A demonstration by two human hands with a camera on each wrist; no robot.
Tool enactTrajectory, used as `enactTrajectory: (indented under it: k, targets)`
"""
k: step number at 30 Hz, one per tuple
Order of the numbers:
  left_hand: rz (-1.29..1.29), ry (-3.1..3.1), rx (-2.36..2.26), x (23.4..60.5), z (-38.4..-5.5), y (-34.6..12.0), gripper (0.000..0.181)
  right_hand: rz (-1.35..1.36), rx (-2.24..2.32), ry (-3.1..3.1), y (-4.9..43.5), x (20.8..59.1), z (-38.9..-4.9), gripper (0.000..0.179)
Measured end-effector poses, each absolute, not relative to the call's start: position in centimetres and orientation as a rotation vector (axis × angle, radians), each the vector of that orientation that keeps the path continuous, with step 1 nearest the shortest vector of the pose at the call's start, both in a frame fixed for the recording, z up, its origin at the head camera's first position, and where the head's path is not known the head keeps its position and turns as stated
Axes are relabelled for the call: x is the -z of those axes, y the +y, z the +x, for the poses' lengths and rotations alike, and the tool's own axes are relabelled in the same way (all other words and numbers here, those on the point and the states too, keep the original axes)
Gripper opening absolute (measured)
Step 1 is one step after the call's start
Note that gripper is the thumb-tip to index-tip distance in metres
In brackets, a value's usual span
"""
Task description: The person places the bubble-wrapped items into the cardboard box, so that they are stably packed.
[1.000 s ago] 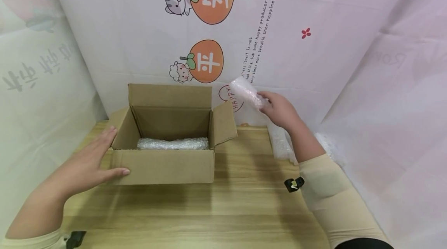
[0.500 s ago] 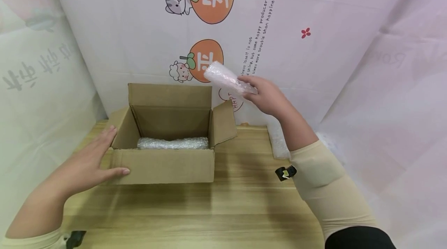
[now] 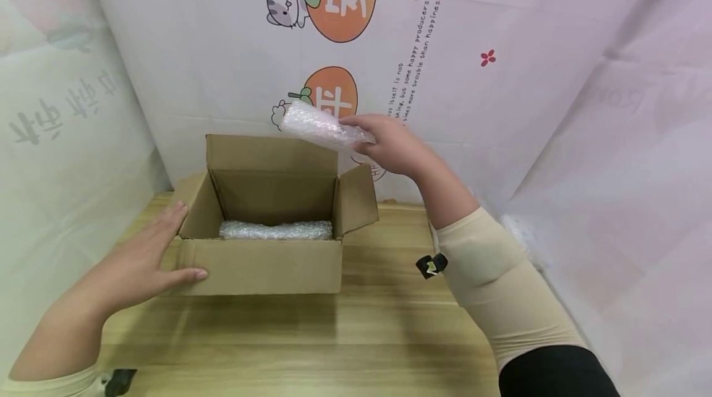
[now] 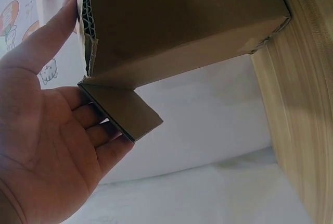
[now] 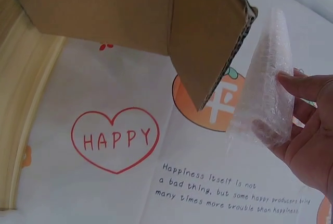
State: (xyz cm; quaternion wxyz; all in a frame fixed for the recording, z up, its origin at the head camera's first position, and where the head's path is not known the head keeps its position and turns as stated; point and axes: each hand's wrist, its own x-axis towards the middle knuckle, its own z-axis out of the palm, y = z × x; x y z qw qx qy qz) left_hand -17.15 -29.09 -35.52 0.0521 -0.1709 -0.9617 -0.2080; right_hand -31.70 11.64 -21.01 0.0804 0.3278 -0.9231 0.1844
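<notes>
My right hand (image 3: 392,145) pinches one end of a rolled piece of bubble wrap (image 3: 314,125), thumb on one side and fingers on the other. The roll slants above the back right of an open cardboard box (image 3: 258,267). In the right wrist view the bubble wrap (image 5: 268,86) is seen beside a box flap. My left hand (image 3: 133,261) rests at the box's front left corner, fingers extended along the left flap (image 4: 122,112) and thumb on the front flap. Another bubble-wrapped bundle (image 3: 275,230) lies inside the box; its lower part is hidden by the front wall.
The box stands on a wood-grain table (image 3: 384,335). A printed white sheet (image 3: 445,75) hangs close behind it, and pale sheets flank both sides. More clear wrap (image 3: 520,233) lies at the right, partly hidden by the right arm.
My right hand has carried the bubble wrap roll leftward, from right of the box to above its back right part. The left hand has stayed at the box.
</notes>
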Motion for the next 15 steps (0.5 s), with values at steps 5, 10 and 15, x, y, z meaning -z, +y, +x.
enactTrajectory:
  k: [5, 10, 15]
  targets:
    - [-0.529, -2.908, 0.621, 35.7, -17.1, -29.1, 0.117, 1.063, -0.534, -2.766, 9.8, 21.1, -32.1, 0.05]
    - [-0.518, -2.913, 0.61, 35.7, -17.0, -29.1, 0.118, 1.124, -0.485, -2.799, 7.9, 21.5, -32.5, 0.05]
    - [-0.52, -2.907, 0.613, 35.7, -17.0, -29.1, 0.117, 1.132, -0.424, -2.831, 6.5, 22.0, -32.9, 0.05]
